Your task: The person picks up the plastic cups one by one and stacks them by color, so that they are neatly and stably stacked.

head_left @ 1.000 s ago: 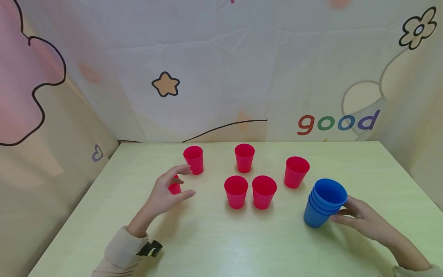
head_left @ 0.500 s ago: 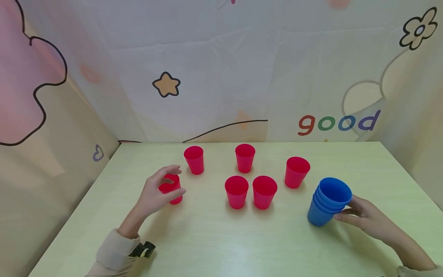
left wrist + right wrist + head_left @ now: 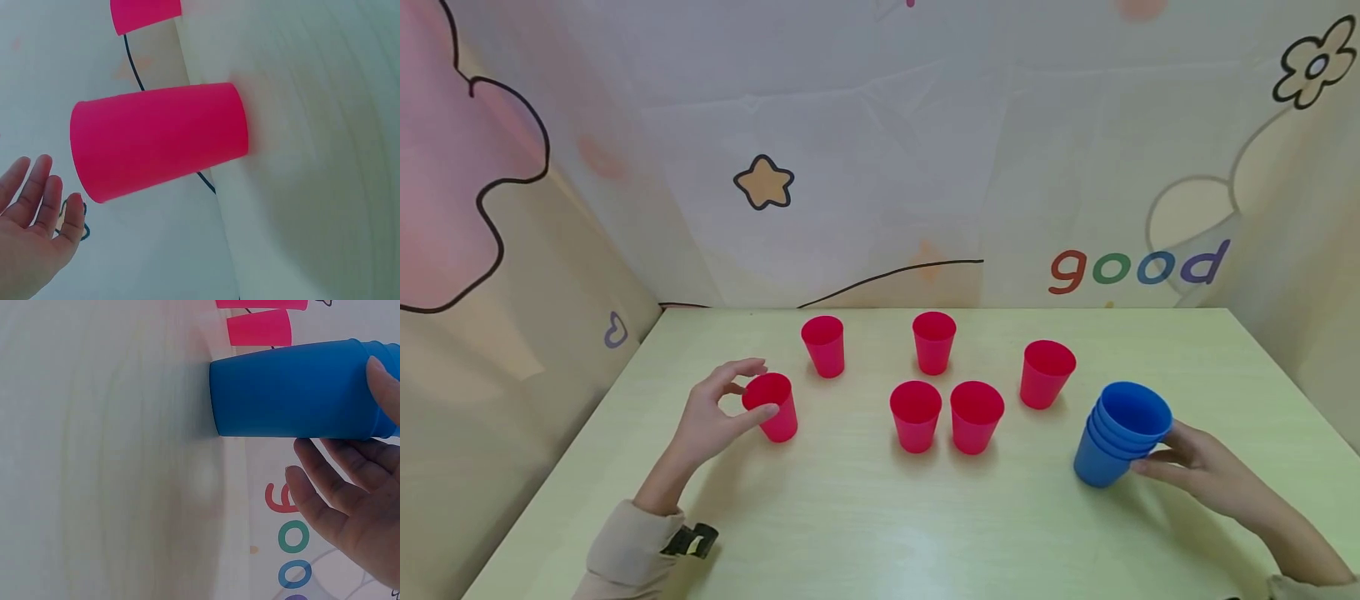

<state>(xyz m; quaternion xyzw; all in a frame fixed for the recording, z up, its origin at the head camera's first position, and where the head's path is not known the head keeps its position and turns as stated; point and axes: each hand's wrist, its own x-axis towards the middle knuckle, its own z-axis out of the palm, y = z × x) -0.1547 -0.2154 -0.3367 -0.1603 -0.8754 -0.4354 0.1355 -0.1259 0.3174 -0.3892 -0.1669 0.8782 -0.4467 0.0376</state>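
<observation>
While the leftmost red plastic cup [image 3: 781, 412] is bracketed by the left hand [image 3: 711, 417], its grip is held wide: the fingers are loosely bent behind the rim, and the thumb is seen across the near side of the rim. In the left wrist view, a gap is shown between the fingers and that cup, which is stood upright on the desk [image 3: 880, 525]; whether it is touched by the thumb cannot be told.

A stack of nested blue cups [image 3: 1101, 458] is held by the right hand [image 3: 1206, 467], whose grip is closed about the upper part from the right, with the thumb laid against the near side and fingers set behind. Three rims can be counted. The stack is placed near the right side, in front of the rightmost red cup [image 3: 1045, 379]; whether its base is rested on the desk cannot be told.

Between the hands, a front pair of red cups [image 3: 916, 421] is set side by side, separated by a narrow gap. Farther back, a back-left red cup [image 3: 826, 350] and a back-middle red cup [image 3: 934, 346] are stood upright, well apart. The desk is backed by a printed cloth [image 3: 880, 183], marked with "good" and a star.
</observation>
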